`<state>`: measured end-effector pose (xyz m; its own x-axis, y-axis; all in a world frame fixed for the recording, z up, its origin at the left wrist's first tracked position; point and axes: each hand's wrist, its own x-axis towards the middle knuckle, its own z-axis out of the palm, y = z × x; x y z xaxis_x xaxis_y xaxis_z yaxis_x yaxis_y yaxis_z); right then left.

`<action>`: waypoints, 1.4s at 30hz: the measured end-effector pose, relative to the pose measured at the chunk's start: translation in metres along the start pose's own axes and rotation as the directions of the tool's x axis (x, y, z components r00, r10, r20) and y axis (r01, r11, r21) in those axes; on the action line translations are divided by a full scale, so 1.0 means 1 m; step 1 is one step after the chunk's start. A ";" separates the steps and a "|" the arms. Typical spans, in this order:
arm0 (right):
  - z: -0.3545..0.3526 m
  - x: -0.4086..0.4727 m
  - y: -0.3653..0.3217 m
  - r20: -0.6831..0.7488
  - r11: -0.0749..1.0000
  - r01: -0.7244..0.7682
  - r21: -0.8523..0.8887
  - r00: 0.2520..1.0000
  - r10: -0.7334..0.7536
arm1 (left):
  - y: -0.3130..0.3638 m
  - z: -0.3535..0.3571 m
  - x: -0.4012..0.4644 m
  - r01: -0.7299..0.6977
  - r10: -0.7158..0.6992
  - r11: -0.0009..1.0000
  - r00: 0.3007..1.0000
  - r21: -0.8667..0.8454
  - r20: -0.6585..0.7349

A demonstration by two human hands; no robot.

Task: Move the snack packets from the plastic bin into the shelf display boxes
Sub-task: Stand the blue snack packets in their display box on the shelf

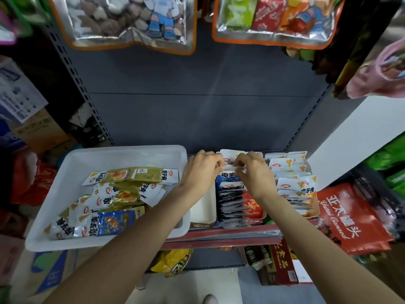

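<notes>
A white plastic bin [72, 238] sits on the shelf at left, holding several green, gold and blue snack packets [114, 194]. To its right stand three display boxes: an empty white one [202, 212], a middle one [254, 210] packed with blue packets, and a right one [306, 210] with white and orange packets. My left hand [200, 170] and my right hand [252, 170] both pinch the top edges of the blue packets [229, 175] at the back of the middle box. Which packet each finger holds is hidden.
The grey shelf back panel [197, 102] rises behind. Large snack bags [131, 20] hang above. A red Yatai Canned bag [348, 218] lies right of the boxes. Cardboard boxes [39, 132] stand at left, and more goods [276, 264] sit on the lower shelf.
</notes>
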<state>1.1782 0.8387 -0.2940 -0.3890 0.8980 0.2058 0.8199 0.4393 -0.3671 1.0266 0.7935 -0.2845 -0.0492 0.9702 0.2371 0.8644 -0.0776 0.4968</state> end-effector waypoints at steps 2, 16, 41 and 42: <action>-0.001 -0.002 -0.004 -0.012 0.999 0.050 0.019 0.999 -0.050 | -0.004 -0.002 -0.002 -0.003 0.004 0.999 1.000 -0.034 0.004; 0.076 -0.011 -0.139 0.390 0.969 0.160 0.188 0.893 -0.223 | -0.161 -0.048 -0.094 0.371 -0.369 0.928 0.921 0.008 0.123; 0.167 -0.011 -0.220 0.473 0.995 0.010 0.099 0.880 -0.056 | -0.265 -0.078 -0.160 0.445 -0.439 0.894 0.838 0.060 0.324; 0.157 -0.010 -0.218 0.425 0.975 -0.016 0.223 0.901 -0.082 | -0.262 -0.079 -0.160 0.444 -0.432 0.895 0.845 0.037 0.314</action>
<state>0.9371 0.7382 -0.3581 -0.5968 0.7842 -0.1700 0.7116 0.4194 -0.5637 0.7683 0.6407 -0.3867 -0.2581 0.9257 -0.2766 0.7703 0.3700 0.5195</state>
